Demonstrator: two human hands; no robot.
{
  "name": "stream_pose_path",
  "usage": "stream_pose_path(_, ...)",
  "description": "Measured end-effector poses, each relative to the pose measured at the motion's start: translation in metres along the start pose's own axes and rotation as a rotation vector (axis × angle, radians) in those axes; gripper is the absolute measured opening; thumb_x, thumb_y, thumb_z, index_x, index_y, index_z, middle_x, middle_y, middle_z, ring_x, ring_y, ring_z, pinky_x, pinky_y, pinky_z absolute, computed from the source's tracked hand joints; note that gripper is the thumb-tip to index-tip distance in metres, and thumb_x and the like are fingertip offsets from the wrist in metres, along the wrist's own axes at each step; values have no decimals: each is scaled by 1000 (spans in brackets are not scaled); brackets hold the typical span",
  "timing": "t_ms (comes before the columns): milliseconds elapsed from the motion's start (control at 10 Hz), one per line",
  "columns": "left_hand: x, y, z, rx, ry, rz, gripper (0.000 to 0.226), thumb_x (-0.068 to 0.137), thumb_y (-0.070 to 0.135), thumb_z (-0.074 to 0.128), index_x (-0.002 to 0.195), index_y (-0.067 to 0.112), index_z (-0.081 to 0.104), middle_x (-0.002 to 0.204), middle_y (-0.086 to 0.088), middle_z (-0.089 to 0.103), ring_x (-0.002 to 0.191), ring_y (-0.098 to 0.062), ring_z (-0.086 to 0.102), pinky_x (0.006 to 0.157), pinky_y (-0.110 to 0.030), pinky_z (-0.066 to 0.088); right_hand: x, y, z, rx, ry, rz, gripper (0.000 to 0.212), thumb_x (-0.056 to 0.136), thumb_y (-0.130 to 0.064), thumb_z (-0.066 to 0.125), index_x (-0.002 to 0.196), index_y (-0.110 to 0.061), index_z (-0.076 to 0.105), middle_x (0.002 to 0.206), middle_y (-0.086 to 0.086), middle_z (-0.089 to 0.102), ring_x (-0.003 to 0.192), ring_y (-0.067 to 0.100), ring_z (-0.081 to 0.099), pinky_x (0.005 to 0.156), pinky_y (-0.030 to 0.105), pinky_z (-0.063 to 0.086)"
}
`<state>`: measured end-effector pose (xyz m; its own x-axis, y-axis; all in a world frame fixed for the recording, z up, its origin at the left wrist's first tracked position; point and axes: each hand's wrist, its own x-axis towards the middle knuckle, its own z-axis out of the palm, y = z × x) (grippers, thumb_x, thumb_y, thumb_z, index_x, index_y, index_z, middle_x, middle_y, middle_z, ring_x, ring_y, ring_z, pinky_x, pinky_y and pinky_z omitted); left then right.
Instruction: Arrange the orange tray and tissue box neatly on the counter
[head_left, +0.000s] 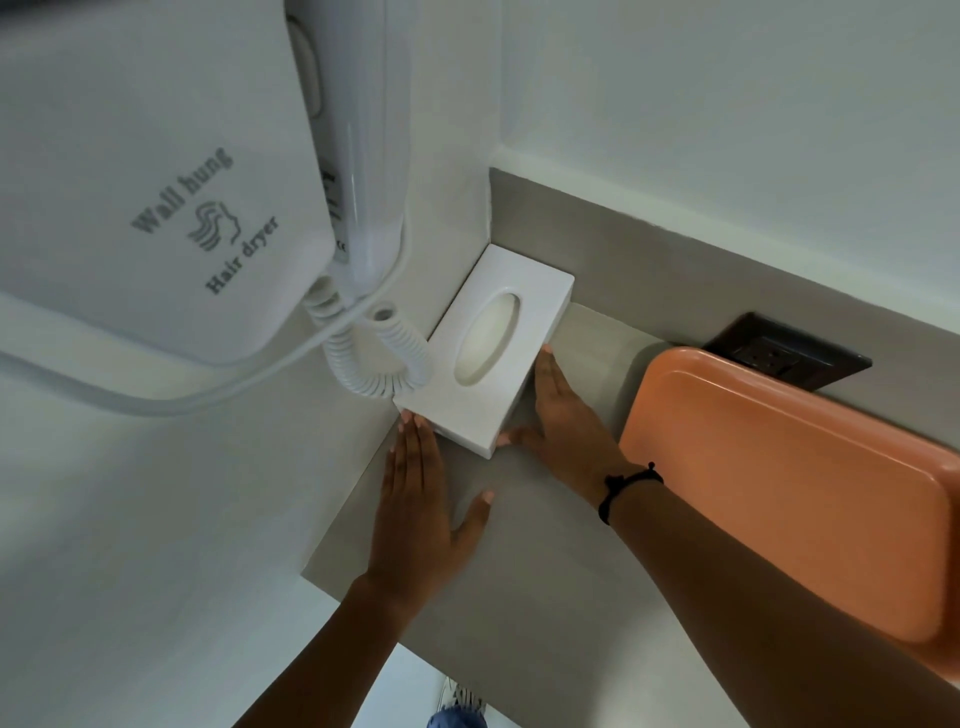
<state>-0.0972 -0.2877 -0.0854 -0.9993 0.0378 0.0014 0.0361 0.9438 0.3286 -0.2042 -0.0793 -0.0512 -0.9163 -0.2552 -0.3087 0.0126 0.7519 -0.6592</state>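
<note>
Fingers pressed together and flat, the left hand (415, 512) touches the near end of the tissue box (488, 348); the right hand (563, 421) lies along its right side, thumb seemingly at the corner. The box fills the counter (519, 587) corner; the orange tray (789, 483) sits right of it.

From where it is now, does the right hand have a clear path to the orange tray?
Probably yes. The right hand rests flat against the tissue box, and only bare counter lies between it and the orange tray's near edge. Nothing blocks a short sideways move.
</note>
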Motion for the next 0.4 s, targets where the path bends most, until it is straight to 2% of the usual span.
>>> stream_pose_path(200, 0, 3, 0, -6, -18, -13, 117, 96, 74, 50, 171, -6, 10, 181, -25, 10, 170, -37, 13, 137, -51, 22, 4, -1, -1, -45, -33, 7, 129, 93, -30, 87, 173, 0, -9, 185, 18, -5, 173, 30, 4, 137, 34, 12)
stream_pose_path(300, -2, 13, -10, 21, 15, -48, 117, 95, 77, 50, 171, -4, 13, 181, -25, 13, 169, -39, 16, 136, -54, 24, -4, -8, -12, -42, -33, 11, 127, 94, -34, 86, 174, -3, -7, 186, 14, -2, 173, 28, 6, 138, 34, 13)
stream_pose_path(400, 0, 35, -20, 40, 88, -32, 110, 97, 75, 49, 175, 7, 11, 182, -23, 9, 170, -42, 8, 137, -55, 18, -28, -7, -17, -68, 8, 1, 120, 98, -35, 82, 175, -7, -6, 187, 9, -1, 173, 24, 7, 136, 30, 11)
